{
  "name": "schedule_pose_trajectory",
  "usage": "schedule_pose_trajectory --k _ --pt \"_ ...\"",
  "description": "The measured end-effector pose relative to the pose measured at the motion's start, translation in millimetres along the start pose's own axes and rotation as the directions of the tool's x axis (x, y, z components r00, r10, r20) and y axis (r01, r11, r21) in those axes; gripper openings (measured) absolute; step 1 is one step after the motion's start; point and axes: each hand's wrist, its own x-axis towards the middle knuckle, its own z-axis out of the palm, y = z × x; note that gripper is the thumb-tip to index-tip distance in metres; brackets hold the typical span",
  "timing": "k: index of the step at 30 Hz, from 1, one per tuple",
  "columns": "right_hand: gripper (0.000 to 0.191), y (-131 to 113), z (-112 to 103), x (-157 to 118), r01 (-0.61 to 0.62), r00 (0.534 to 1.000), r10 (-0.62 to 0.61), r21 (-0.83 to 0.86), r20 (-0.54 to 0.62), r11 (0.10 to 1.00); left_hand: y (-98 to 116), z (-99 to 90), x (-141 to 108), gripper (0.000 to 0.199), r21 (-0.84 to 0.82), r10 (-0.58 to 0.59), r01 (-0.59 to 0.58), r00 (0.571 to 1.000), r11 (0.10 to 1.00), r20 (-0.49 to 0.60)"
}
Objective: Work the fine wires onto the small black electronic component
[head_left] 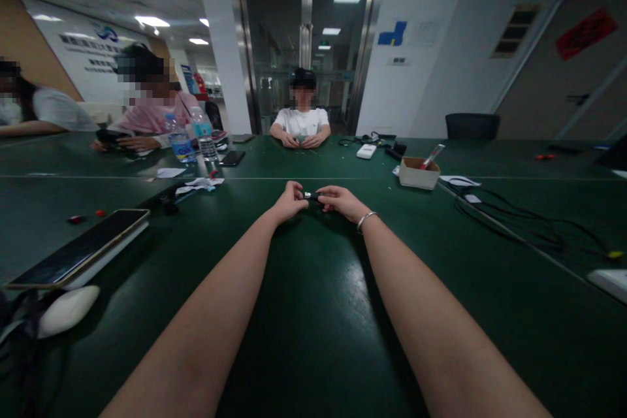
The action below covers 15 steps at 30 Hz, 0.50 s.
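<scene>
Both my arms reach forward over the dark green table point(313, 313). Between my fingertips is a small dark object with a shiny silver part point(308, 196), too small to identify. My left hand point(290, 202) is closed at its left, silver end. From the other side, my right hand point(340, 201), with a silver bracelet on the wrist, pinches its dark end. The object lies roughly level, just above or on the table; which of these I cannot tell.
A cardboard box point(418, 174) holding a pen-like item stands right, beside black cables point(519, 209). At left are a phone point(83, 248), papers point(198, 184) and water bottles point(180, 138). A person point(301, 121) sits opposite; others sit at left.
</scene>
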Motion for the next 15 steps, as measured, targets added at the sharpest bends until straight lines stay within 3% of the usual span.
schedule_pose_trajectory --k 2,6,10,15 --pt "0.018 0.3 -0.1 0.1 0.0 1.0 0.0 0.01 -0.006 1.0 2.0 0.2 -0.3 0.043 -0.032 -0.028 0.027 0.999 0.999 -0.038" --pt "0.018 0.2 0.5 -0.4 0.006 1.0 -0.006 0.016 0.001 1.0 5.3 0.7 -1.8 0.021 -0.033 -0.069 0.069 0.998 0.997 -0.008" --pt "0.019 -0.2 0.8 -1.0 0.009 1.0 -0.009 -0.005 -0.002 1.0 2.4 0.6 -1.5 0.042 -0.062 -0.016 0.016 1.0 0.998 0.0" --pt "0.019 1.4 -0.4 0.1 0.017 1.0 -0.017 0.006 0.002 1.0 -5.1 0.3 3.4 0.024 -0.028 -0.051 0.053 0.997 0.998 0.056"
